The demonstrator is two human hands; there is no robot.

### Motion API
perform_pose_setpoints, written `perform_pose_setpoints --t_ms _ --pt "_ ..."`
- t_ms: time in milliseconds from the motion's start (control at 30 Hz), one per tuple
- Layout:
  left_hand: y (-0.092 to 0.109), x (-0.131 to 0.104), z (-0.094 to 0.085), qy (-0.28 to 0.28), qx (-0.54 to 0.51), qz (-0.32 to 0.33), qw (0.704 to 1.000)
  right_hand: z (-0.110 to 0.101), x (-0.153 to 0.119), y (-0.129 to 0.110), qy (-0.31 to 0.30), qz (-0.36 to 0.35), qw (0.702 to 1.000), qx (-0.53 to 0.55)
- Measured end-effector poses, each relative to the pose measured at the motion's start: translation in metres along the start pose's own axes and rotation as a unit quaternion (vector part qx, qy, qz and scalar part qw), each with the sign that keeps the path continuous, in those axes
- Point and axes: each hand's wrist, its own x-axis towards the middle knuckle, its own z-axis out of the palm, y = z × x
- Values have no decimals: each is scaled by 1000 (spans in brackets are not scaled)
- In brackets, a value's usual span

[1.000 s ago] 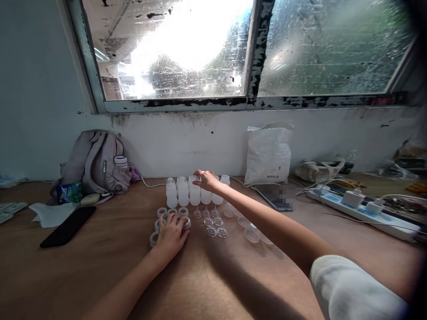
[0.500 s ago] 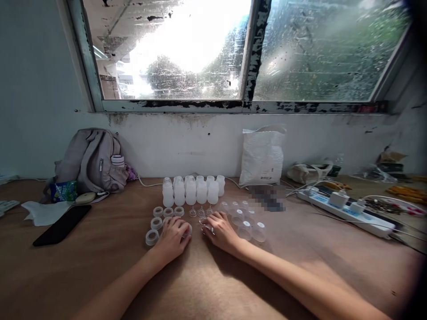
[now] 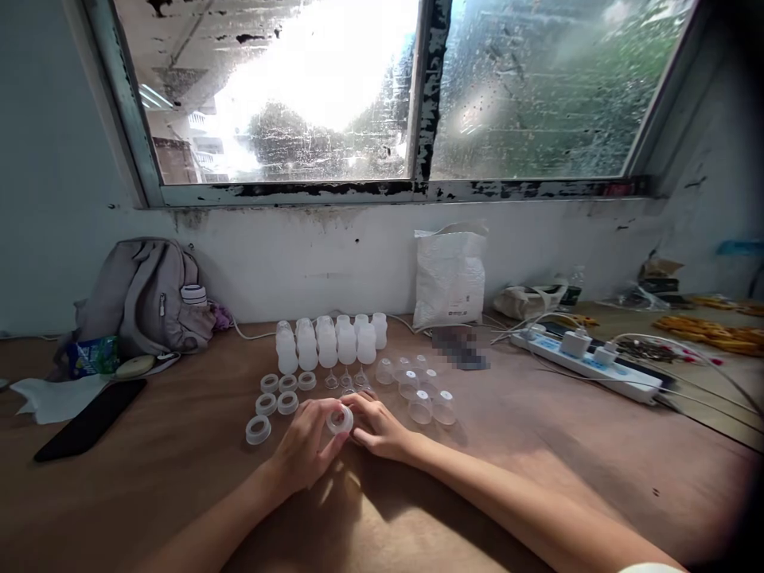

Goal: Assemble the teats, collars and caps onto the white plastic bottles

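Note:
My left hand (image 3: 310,442) pinches a translucent bottle collar ring (image 3: 340,420), its opening tilted toward me above the table. Close against the ring's far right side, my right hand (image 3: 379,426) has its fingers closed on a clear bottle teat, mostly hidden behind the ring and fingers. Several loose collar rings (image 3: 259,430) lie to the left. Clear teats (image 3: 331,380) stand just beyond my hands. Behind them are rows of frosted baby bottles (image 3: 327,342). Clear dome caps (image 3: 420,407) with pale round tops sit to the right of my right hand.
A black phone (image 3: 92,420), a white tissue (image 3: 56,396) and a grey backpack (image 3: 140,298) are on the left. A white plastic bag (image 3: 450,278) leans on the wall. On the right lies a power strip (image 3: 588,364) with plugs and trailing cables (image 3: 549,366).
My left hand has lifted a collar ring from the left group and brought it rightward. My right hand has drawn nearer to it from the teats. The view has shifted slightly right.

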Motion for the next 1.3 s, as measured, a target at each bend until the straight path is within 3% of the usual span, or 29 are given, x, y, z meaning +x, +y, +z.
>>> perform_pose_setpoints --t_ms 133,333,567,767,1300 --pt "2 1 2 -7 18 2 1000 2 -3 5 67 37 997 30" --pt "-5 2 11 -18 63 -24 998 5 -6 8 132 8 991 3" --pt "-7 4 15 -44 80 -45 995 4 -3 4 78 -32 994 -74" --pt "-8 5 16 -70 66 -59 994 5 -3 1 59 -25 990 -128" --pt "-6 3 15 -84 69 -55 993 10 -4 6 53 -35 992 -107"
